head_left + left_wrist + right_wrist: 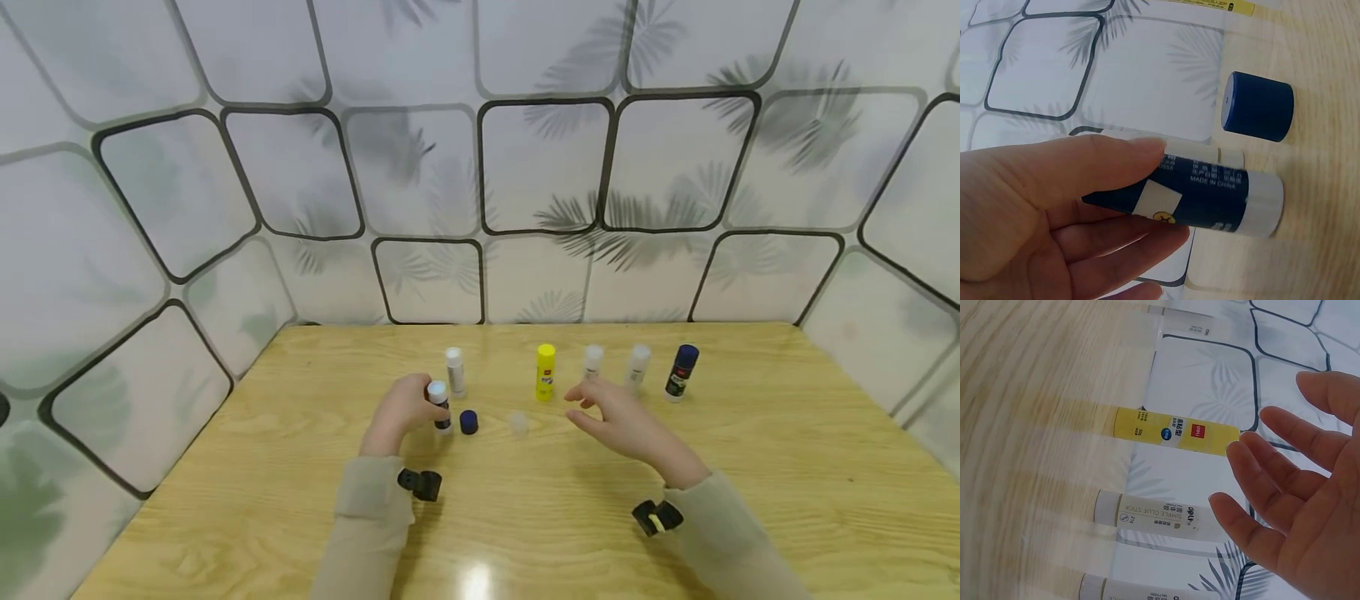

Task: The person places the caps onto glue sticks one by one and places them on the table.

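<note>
My left hand (405, 410) grips an uncapped navy glue stick (1213, 197) with a white base, thumb on one side and fingers on the other. Whether its base touches the table cannot be made out. A navy cap (468, 422) lies just right of it, and a white glue stick (455, 372) stands close behind. With fingers loosely bent and nothing in them, my right hand (621, 423) hovers near a yellow glue stick (1175, 431). Beside the yellow one stands a white glue stick (1154, 515), partly behind the hand in the head view.
On the wooden table (510, 517), a translucent cap (518, 423) lies between the hands. Another white glue stick (638, 364) and a capped navy glue stick (682, 372) stand at the back right. A patterned backdrop (540, 167) rises behind the table.
</note>
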`<state>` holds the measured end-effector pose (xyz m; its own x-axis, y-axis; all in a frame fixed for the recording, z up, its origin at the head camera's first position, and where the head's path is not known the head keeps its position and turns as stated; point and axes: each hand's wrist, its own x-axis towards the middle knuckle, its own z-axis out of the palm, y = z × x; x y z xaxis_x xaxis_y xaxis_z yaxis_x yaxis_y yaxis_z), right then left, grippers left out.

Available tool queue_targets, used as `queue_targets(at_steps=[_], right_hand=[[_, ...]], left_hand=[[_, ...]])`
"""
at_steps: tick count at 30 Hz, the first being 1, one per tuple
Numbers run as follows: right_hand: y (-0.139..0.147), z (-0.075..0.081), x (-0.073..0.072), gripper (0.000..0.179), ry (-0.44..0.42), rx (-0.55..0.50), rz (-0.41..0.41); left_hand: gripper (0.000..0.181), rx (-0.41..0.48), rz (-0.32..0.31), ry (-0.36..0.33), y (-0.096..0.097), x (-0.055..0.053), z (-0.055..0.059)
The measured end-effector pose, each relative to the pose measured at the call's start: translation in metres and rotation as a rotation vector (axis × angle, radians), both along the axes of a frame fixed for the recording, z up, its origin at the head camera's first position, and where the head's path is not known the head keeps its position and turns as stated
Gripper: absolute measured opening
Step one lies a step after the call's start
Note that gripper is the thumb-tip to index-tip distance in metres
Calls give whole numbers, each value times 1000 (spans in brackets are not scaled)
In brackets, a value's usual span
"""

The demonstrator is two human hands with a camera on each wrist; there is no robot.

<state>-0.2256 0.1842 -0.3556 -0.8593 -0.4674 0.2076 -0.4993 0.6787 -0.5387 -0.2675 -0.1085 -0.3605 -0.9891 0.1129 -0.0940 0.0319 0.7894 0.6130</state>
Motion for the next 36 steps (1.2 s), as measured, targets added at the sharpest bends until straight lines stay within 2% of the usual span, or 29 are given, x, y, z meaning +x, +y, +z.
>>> queue_targets(at_steps=[4,7,14,20,24,30,36], right_hand=[[1,0,-1,18,1,6,-11],[1,1,-1,18,2,10,-8],[1,2,-1,19,-8,10,-10],[0,1,-1,19,-1,4,-5],[-3,2,-1,19,7,0,-4],[-11,6,-5,22,49,-20,9],[-21,10,-8,24,38,-49,32]], left_hand=[[21,-14,10,41,1,0,6],[20,12,19,95,1,2,12],[19,192,79,211,7,11,32],[27,312,77,277,9,16,43],[35,406,80,247,8,17,48],[37,641,113,158,6,16,51],[32,823,73,82,5,18,54]])
